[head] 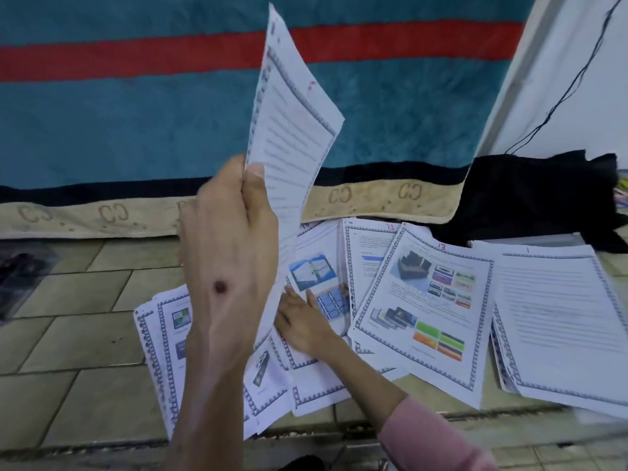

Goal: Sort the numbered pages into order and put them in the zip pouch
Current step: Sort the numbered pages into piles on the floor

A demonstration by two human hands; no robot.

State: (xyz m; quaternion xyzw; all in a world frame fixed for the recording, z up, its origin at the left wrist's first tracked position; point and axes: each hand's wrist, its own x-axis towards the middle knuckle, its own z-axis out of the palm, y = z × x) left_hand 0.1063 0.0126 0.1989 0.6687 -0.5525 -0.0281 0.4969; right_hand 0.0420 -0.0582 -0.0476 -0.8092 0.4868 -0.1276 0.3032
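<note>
Head view, left hand: the left hand [227,246] is raised close to the camera, thumb and fingers pinched on the lower edge of a white printed sheet with a grey patterned border and a small red mark [292,124]; the sheet stands nearly upright, slightly curved.
Head view, right hand: the right hand [300,321], at the end of a pink sleeve [431,436], lies flat with straight fingers on a bordered page with blue pictures [319,266] in the middle of the spread.
Pages: loose white bordered pages lie overlapping on the pale tiled floor [68,321].
Left heap: a fanned heap of bordered pages [159,338] lies partly hidden behind the left forearm.
Marked pages: a page of colour pictures marked 13 in red [424,311] lies right of the right hand, overlapping a text page marked 12 [368,246].
Page 1: a lined text page marked 1 [557,317] tops a small stack at the far right.
Zip pouch: I cannot pick it out with certainty.
Backdrop: a teal blanket with a red stripe and beige patterned hem [136,130] hangs behind, its hem touching the far pages; a black cloth [537,198] lies at right below a white wall with a thin black cable [571,83].
</note>
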